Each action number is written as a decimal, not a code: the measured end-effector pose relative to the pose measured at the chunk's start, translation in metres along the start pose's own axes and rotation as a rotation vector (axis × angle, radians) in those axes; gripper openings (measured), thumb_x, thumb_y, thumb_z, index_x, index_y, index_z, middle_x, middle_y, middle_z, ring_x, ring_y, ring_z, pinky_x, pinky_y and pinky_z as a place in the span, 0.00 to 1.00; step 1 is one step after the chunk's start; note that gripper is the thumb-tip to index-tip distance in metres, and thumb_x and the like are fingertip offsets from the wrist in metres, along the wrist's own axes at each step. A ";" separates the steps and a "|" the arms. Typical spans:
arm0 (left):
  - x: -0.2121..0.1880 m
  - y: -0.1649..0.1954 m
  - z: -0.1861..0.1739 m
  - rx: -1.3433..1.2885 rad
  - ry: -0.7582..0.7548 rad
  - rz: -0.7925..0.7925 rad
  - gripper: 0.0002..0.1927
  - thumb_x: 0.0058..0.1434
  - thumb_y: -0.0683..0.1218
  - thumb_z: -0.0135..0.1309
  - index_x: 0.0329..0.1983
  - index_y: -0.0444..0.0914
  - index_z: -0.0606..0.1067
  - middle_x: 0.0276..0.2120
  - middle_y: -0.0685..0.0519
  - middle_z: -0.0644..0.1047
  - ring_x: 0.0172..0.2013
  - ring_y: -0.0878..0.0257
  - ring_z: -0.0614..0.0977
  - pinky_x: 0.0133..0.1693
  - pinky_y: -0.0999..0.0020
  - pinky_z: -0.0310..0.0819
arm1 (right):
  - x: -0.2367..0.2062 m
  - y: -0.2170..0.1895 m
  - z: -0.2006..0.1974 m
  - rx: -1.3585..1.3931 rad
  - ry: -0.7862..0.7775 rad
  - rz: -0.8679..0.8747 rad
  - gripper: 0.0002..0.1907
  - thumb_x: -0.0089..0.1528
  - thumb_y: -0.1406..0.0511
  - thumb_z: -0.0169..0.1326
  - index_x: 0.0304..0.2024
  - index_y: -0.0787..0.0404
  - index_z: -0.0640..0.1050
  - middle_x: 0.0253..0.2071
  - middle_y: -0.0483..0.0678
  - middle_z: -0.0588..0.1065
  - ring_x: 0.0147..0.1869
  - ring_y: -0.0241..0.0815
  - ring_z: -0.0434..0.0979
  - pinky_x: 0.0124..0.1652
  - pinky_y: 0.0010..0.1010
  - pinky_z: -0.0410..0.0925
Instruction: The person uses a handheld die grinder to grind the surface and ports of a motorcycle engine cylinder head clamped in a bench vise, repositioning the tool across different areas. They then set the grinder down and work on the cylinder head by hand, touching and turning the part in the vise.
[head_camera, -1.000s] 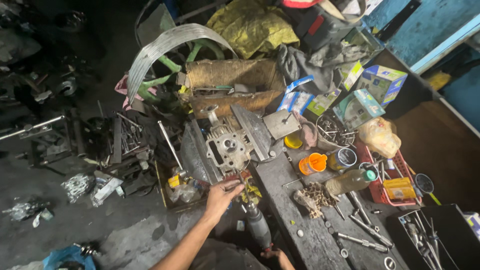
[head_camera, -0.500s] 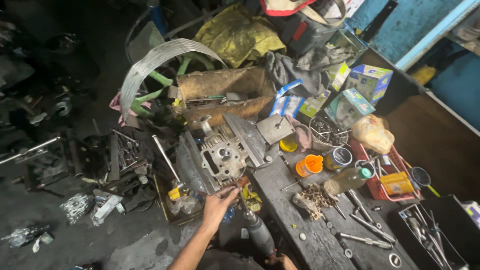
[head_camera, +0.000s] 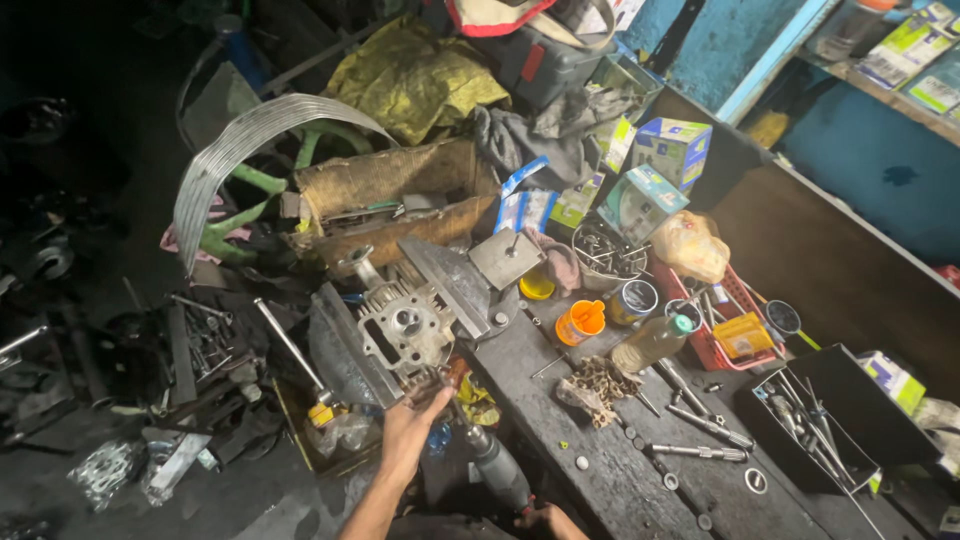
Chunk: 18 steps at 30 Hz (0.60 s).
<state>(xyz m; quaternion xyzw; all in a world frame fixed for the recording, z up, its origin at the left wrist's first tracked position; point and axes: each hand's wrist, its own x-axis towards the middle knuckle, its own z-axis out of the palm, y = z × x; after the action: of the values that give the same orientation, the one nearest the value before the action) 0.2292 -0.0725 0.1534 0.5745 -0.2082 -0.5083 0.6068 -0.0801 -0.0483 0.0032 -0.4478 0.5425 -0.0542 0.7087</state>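
The left hand (head_camera: 410, 425) reaches far-ward, fingers closed around a small tool at the near edge of the grey metal engine head (head_camera: 405, 328), which sits just beyond it on the dark surface (head_camera: 610, 470). The right hand (head_camera: 545, 518), nearest the camera, grips a grey cylindrical tool (head_camera: 497, 470) whose long axis points toward the engine head

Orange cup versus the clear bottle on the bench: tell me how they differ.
The orange cup stands upright; the clear bottle lies on its side. The cup is squat and opaque; the bottle is long, see-through, with a green cap. Both rest on the dark workbench, apart from the left hand at the engine part.
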 end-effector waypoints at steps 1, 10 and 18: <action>0.000 -0.001 0.000 -0.021 -0.009 0.001 0.20 0.55 0.42 0.66 0.50 0.31 0.80 0.44 0.50 0.85 0.44 0.64 0.84 0.50 0.70 0.77 | 0.001 0.001 -0.001 -0.021 0.003 0.007 0.15 0.48 0.68 0.66 0.37 0.66 0.83 0.36 0.45 0.81 0.45 0.38 0.77 0.52 0.29 0.66; 0.004 -0.008 -0.001 0.010 0.011 0.066 0.21 0.55 0.43 0.66 0.52 0.31 0.79 0.44 0.49 0.85 0.45 0.64 0.85 0.51 0.70 0.77 | 0.019 0.030 -0.009 0.130 -0.082 -0.012 0.18 0.51 0.66 0.67 0.40 0.69 0.81 0.38 0.47 0.78 0.46 0.40 0.75 0.51 0.32 0.64; 0.000 -0.009 -0.003 0.046 -0.017 0.062 0.19 0.58 0.42 0.64 0.52 0.30 0.81 0.44 0.50 0.85 0.43 0.65 0.84 0.49 0.71 0.77 | 0.005 0.010 -0.002 -0.148 0.009 -0.001 0.21 0.50 0.61 0.69 0.42 0.66 0.84 0.42 0.45 0.81 0.52 0.37 0.76 0.56 0.29 0.65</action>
<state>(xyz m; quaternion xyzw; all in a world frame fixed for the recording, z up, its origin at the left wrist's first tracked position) 0.2279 -0.0699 0.1442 0.5774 -0.2425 -0.4892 0.6071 -0.0844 -0.0460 -0.0073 -0.4989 0.5479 -0.0163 0.6712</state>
